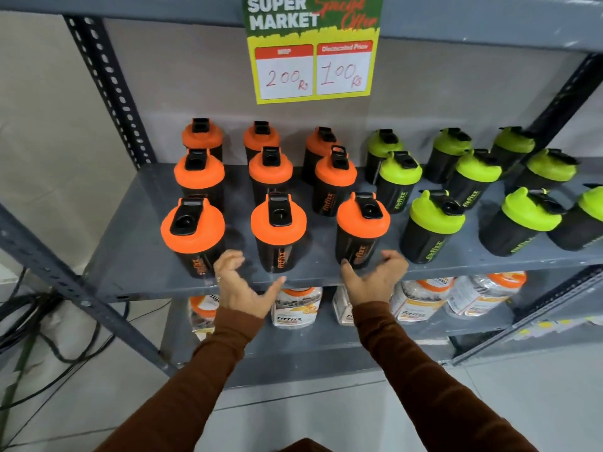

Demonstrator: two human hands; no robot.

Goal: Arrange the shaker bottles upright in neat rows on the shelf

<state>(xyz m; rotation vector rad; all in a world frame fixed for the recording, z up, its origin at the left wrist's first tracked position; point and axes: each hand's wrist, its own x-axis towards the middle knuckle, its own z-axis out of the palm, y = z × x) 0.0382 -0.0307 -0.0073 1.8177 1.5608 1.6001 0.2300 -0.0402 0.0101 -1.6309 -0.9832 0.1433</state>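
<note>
Black shaker bottles stand upright in rows on the grey metal shelf [130, 256]. Several orange-lidded bottles fill the left half, with the front middle one [278, 230] and the front right one [361, 230] nearest me. Several green-lidded bottles [434, 223] fill the right half. My left hand [243, 285] hovers open at the shelf's front edge, between the front left orange bottle [193, 233] and the middle one, holding nothing. My right hand [375, 278] is open too, its fingers curled just beside the base of the front right orange bottle.
A price sign [313, 50] hangs from the shelf above. Jars with orange lids [297, 308] stand on the lower shelf under my hands. Perforated uprights [111, 93] frame the rack. Black cables [39, 321] lie on the floor at the left.
</note>
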